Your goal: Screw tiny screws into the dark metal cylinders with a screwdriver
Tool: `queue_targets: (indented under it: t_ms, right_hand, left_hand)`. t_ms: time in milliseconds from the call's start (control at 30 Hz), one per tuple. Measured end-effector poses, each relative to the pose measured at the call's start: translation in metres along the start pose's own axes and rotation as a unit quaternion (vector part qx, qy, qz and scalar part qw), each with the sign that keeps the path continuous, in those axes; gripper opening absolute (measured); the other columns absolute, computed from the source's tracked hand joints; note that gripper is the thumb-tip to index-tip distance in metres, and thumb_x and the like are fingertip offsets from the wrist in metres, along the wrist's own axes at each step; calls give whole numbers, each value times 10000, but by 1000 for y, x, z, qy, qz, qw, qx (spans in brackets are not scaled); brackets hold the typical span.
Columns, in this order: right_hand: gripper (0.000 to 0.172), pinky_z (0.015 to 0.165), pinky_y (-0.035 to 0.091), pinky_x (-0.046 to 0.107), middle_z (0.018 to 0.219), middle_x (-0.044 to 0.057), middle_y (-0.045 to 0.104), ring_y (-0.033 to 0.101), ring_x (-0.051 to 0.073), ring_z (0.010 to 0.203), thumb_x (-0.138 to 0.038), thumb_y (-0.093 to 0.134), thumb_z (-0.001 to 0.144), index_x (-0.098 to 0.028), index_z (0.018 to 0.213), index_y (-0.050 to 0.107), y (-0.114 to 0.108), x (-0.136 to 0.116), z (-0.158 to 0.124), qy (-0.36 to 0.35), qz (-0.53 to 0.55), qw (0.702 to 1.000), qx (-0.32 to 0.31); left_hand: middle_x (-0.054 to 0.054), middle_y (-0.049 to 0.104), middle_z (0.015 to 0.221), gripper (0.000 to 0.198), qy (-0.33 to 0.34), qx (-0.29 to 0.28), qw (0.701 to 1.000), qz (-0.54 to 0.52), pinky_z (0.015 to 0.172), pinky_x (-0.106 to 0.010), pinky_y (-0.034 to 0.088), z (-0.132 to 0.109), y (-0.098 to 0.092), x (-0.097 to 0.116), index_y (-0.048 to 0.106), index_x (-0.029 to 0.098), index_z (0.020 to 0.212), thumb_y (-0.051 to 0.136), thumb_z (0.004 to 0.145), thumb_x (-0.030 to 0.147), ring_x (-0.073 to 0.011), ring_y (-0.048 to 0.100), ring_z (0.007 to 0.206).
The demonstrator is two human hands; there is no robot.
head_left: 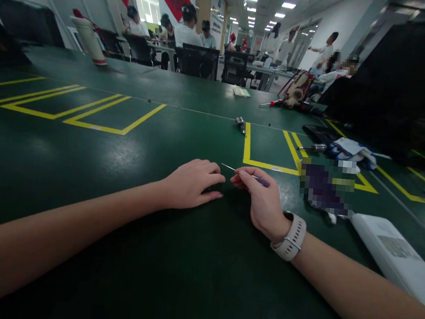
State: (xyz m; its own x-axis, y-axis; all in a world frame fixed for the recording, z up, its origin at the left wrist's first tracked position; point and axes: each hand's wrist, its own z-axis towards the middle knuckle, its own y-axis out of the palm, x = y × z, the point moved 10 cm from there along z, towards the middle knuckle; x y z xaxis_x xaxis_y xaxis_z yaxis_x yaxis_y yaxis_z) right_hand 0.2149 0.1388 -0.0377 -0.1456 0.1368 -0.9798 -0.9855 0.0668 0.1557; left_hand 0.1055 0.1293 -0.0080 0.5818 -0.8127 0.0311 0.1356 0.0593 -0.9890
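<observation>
My right hand [263, 198] is closed around a small screwdriver [260, 180] with a purple handle. Its thin metal shaft points left, towards my left hand [197, 184]. That hand lies palm down on the green table [173, 265], fingers slightly bent and a gap between thumb and fingers; I see nothing held in it. The screwdriver's tip is close to the left fingertips, and I cannot tell whether they touch. A short metal tool [240, 125] lies on the table beyond my hands.
On the right lie a white power-bank-like block [394, 247], a blurred dark purple item [321, 186], a metal-handled tool [314, 147], white-and-blue cloth [354, 151] and a red-handled screwdriver [272, 103]. A pale cup [90, 39] stands far left. Yellow tape [271, 166] marks the table. People sit beyond.
</observation>
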Motion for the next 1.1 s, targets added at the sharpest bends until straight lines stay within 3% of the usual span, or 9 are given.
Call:
queue_targets:
  t_ms: [133, 233, 333, 533, 667, 867, 967, 1033, 1100]
  right_hand:
    - [87, 725, 492, 308, 742, -1, 665, 623, 136, 722, -273, 646, 774, -194, 791, 675, 1, 1, 0, 3, -4, 1000, -12]
    - [102, 742, 494, 324, 752, 4, 664, 628, 147, 740, -287, 639, 779, -193, 799, 670, 2, 1, 0, 9, -13, 1000, -22]
    - [112, 757, 494, 331, 770, 9, 663, 629, 153, 761, -296, 634, 787, -192, 811, 668, 3, 1, -1, 14, -19, 999, -33]
    - [124, 764, 494, 341, 784, 14, 661, 622, 157, 767, -306, 628, 791, -191, 818, 666, 4, -1, -3, 14, -38, 998, -41]
    - [128, 770, 490, 347, 788, 16, 662, 619, 159, 773, -304, 619, 798, -188, 822, 667, 7, -2, -2, 6, -49, 998, -49]
    - [139, 775, 485, 347, 789, 16, 662, 616, 158, 777, -316, 617, 802, -190, 824, 671, 7, 0, -3, 4, -58, 997, -53]
    - [141, 762, 487, 346, 784, 18, 663, 616, 161, 768, -321, 615, 801, -192, 820, 668, 5, 0, -2, -2, -60, 997, -43]
    - [151, 765, 487, 345, 805, 22, 666, 618, 162, 779, -331, 611, 804, -193, 835, 665, 5, 0, -1, -2, -65, 997, -40]
    - [169, 769, 484, 340, 840, 28, 670, 616, 163, 800, -348, 605, 809, -197, 858, 663, 6, 0, -1, 1, -75, 997, -36]
  left_hand:
    - [-85, 597, 956, 235, -5, -8, 999, 36, 722, -323, 425, 6, 8, -2, 622, 152, 926, 408, 919, 248, -204, 542, 852]
    - [-78, 595, 896, 239, -16, -6, 999, 47, 717, -320, 423, 0, 10, -17, 608, 146, 893, 395, 922, 252, -196, 534, 813]
    - [-81, 590, 888, 265, -56, -2, 997, 60, 718, -322, 424, -14, 7, -46, 598, 153, 875, 369, 928, 275, -198, 533, 807]
    - [-69, 555, 830, 257, -195, 17, 973, 122, 693, -334, 419, -61, -10, -127, 572, 173, 820, 369, 901, 309, -204, 515, 778]
    - [-27, 534, 792, 279, -250, 69, 958, 125, 684, -324, 412, -83, -21, -155, 549, 221, 759, 363, 892, 382, -185, 496, 760]
    - [-56, 572, 828, 308, -267, 74, 951, 138, 745, -382, 458, -84, -24, -154, 587, 200, 823, 325, 919, 328, -225, 556, 816]
    - [-123, 590, 1079, 301, -277, 130, 938, 163, 923, -510, 403, -87, -38, -143, 594, 160, 1030, 361, 910, 308, -316, 539, 1049]
    - [-164, 491, 1298, 340, -275, 166, 932, 169, 1044, -548, 290, -86, -45, -125, 564, 155, 1141, 377, 904, 312, -356, 416, 1240]
    - [-155, 499, 1318, 337, -223, 173, 951, 125, 1065, -521, 294, -74, -40, -89, 575, 174, 1147, 379, 904, 303, -320, 431, 1248]
